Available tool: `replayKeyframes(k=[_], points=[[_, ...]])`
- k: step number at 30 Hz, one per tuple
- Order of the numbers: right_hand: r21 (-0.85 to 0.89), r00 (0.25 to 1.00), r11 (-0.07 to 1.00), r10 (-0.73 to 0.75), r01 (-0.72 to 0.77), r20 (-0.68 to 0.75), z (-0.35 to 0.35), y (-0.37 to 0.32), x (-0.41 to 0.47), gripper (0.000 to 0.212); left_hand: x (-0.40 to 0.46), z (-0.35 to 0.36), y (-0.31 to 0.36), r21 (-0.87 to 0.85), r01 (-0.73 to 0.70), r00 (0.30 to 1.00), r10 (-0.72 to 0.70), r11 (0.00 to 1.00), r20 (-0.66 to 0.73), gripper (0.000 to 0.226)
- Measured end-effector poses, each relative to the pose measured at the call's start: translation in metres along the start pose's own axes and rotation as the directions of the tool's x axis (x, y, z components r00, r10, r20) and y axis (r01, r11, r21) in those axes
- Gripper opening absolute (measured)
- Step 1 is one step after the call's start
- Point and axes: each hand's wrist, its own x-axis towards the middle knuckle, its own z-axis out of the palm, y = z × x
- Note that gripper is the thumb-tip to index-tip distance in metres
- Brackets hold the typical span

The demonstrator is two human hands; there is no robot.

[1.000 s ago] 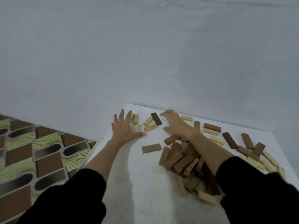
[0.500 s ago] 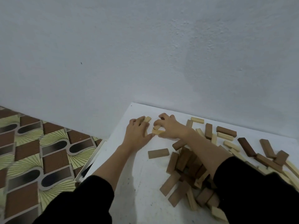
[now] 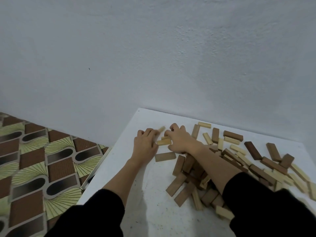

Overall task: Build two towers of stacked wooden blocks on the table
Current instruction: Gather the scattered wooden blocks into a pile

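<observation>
Left hand (image 3: 145,144) curled on blurred pale block (image 3: 161,129), right hand (image 3: 179,139) gripping pale blocks (image 3: 163,142) — probably light, stiff, best pinched at long sides.

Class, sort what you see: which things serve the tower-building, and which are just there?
In use: left hand, right hand, pale blocks between them, loose block pile, table.
Just there: patterned floor, wall.

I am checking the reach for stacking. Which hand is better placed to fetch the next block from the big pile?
Probably the right hand: its forearm already lies over the big pile. The left hand is on the far side of the pale blocks between both hands.
</observation>
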Motion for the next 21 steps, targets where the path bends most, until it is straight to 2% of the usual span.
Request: replayKeyframes(k=[2,5,9,13,17,21], points=[[0.007,1.0,1.0,0.005,-0.005,-0.004,0.001,0.0,-0.001,0.043,0.002,-0.001,0.003,0.074,0.014,0.998,-0.018,0.997,0.056,0.048],[0.008,0.999,1.0,0.003,-0.002,-0.038,0.005,0.001,0.0,0.041,0.008,0.0,0.006,0.169,0.021,0.993,-0.04,0.985,0.109,0.045],[0.02,0.998,1.0,-0.02,0.022,-0.056,0.006,0.0,0.0,0.036,0.013,0.002,0.009,0.157,0.075,0.995,-0.084,0.985,0.052,0.037],[0.032,0.998,0.999,-0.035,0.037,-0.057,0.004,0.004,-0.001,0.034,0.012,0.007,0.009,0.105,0.05,0.999,-0.049,0.993,-0.012,0.026],[0.042,0.997,0.998,-0.042,0.044,-0.057,0.004,0.005,-0.002,0.035,0.013,0.009,0.008,0.129,0.005,1.0,-0.003,0.992,-0.017,0.026],[0.054,0.997,0.998,-0.04,0.044,-0.059,0.004,0.004,-0.002,0.033,0.014,0.011,0.008,0.084,0.053,0.998,-0.051,0.995,-0.027,0.028]])
